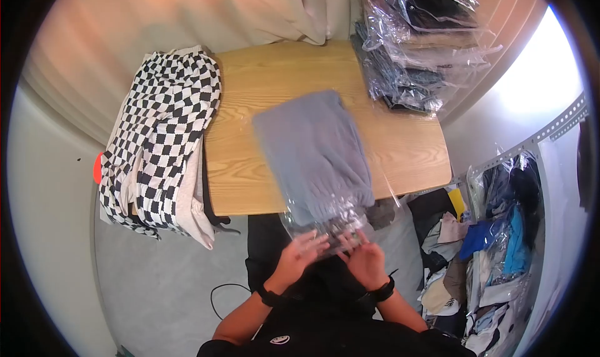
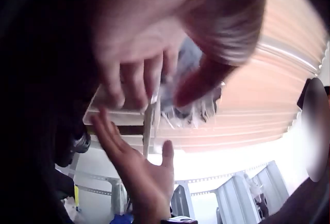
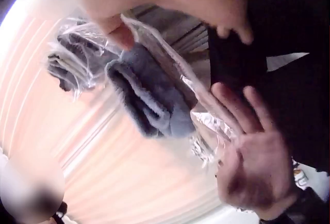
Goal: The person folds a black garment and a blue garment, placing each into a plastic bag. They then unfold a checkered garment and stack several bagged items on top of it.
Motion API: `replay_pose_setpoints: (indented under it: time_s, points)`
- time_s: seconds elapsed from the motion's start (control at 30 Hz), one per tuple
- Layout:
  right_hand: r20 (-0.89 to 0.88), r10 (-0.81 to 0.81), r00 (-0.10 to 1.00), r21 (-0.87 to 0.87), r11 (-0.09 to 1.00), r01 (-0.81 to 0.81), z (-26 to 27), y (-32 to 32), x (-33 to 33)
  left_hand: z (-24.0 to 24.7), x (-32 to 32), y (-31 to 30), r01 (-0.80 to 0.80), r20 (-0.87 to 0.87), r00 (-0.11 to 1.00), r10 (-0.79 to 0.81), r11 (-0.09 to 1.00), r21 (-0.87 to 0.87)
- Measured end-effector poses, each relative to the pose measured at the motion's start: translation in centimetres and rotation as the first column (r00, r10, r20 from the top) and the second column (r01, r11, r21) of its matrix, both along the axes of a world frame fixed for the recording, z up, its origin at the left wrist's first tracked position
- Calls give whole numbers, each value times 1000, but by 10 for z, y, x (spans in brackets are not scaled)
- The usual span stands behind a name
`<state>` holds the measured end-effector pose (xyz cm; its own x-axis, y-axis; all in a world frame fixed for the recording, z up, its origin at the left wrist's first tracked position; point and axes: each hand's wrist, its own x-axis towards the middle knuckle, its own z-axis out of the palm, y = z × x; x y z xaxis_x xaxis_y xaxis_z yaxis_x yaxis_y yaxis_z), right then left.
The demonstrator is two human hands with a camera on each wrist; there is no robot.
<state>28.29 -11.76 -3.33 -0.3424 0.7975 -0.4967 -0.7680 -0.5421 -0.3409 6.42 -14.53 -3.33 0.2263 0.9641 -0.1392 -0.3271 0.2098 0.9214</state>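
A folded grey garment (image 1: 315, 151) of soft fabric lies on the wooden table, its near end over the front edge inside a clear plastic bag (image 1: 331, 223). The bag's loose end reaches toward the person, between both hands. My left hand (image 1: 303, 255) is at the left side of this end; in the right wrist view its palm faces up with fingers extended, the bag's edge against it. My right hand (image 1: 367, 263) is at the right side, fingers spread in the left wrist view. In the right wrist view, the garment's thick folded layers (image 3: 147, 90) show beyond the plastic edge.
Black-and-white checkered pants (image 1: 165, 119) lie over the table's left side. Several bagged garments (image 1: 412, 51) are stacked at the back right corner. Below on the right, shelving (image 1: 531, 144) stands beside heaps of clothes (image 1: 447, 257). A curtain (image 1: 187, 13) hangs behind the table.
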Motion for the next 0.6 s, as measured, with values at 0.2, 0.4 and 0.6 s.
replay_pose_setpoints:
  time_s: [0.2,0.4,0.6]
  points:
    - [-264,210,941,424,902,-83,8,24,11,28,-52,7,257,497,865,-70,913,-318]
    - [-116,178,977,354,927,-126,68,18,-6,63,-23,28,-51,197,974,114,954,-297]
    - [59,277,959,95,955,-281,78,25,-11,58,14,44,-354,68,922,381,901,-249]
